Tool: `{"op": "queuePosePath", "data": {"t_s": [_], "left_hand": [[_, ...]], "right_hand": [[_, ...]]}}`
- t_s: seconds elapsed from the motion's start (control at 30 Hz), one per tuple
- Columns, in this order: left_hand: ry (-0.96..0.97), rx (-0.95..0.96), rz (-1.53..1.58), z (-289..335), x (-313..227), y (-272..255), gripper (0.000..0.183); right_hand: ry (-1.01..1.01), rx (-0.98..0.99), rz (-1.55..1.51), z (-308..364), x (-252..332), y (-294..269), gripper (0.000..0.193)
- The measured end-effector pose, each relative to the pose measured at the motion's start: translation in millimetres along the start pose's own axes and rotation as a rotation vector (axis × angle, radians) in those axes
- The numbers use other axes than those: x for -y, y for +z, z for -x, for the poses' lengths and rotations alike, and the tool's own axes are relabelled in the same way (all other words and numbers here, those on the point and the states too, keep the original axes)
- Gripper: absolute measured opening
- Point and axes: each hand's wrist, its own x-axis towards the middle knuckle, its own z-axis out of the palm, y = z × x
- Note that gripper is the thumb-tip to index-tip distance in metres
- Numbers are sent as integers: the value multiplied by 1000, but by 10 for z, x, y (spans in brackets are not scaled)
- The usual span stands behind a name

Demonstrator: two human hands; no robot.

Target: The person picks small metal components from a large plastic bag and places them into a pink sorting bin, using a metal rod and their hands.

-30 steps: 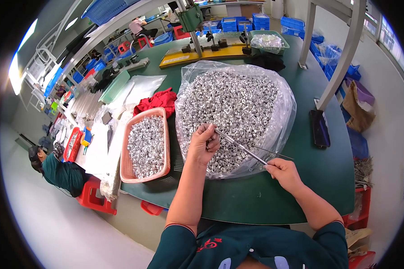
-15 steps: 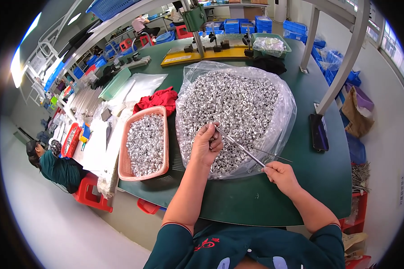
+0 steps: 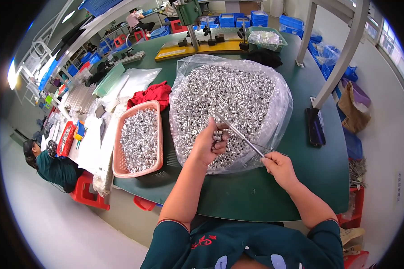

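Observation:
A large clear plastic bag (image 3: 286, 105) lies spread on the green table, filled with small shiny metal sleeves (image 3: 229, 92). Over its near part, my left hand (image 3: 207, 142) has its fingers curled round several of these sleeves, with the thumb raised. My right hand (image 3: 280, 170) grips the near end of a slim metal rod (image 3: 244, 138) at the bag's near right edge. The rod slants up to the left, its far tip just above my left hand. Beside it runs a thinner wire, partly hidden near my right hand.
Left of the bag stands a pink plastic basket (image 3: 116, 154) of the same sleeves, with a red cloth (image 3: 151, 95) behind. A yellow-based fixture (image 3: 197, 50) and a green tray (image 3: 280, 42) are at the back. A dark phone-like object (image 3: 315, 127) lies right, by a metal post (image 3: 341, 62).
My left thumb has lifted from the rod's far end, and sleeves now show in that hand. The rod's tip has risen slightly. The whole view has shifted a little.

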Motion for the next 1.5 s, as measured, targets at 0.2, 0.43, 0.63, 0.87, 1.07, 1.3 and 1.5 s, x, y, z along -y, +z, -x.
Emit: {"op": "queuePosePath", "data": {"t_s": [0.2, 0.43, 0.63, 0.87, 1.07, 1.3, 1.5], "left_hand": [[-6, -10, 82, 16, -135, -135, 20], [153, 35, 164, 39, -212, -290, 22], [177, 35, 73, 57, -274, -287, 23], [269, -126, -387, 70, -244, -198, 22], [249, -5, -320, 130, -293, -160, 22], [242, -44, -375, 100, -282, -211, 26], [108, 3, -35, 72, -234, -248, 29]], "right_hand": [[26, 12, -16, 10, 6, -12, 14], [20, 55, 29, 25, -12, -6, 13], [5, 74, 60, 29, 28, 10, 12], [-170, -62, 266, 61, 67, -3, 11], [-228, -38, 187, 38, 48, -47, 11], [161, 225, -93, 9, 12, -68, 17], [-141, -23, 186, 27, -62, -7, 12]]}}
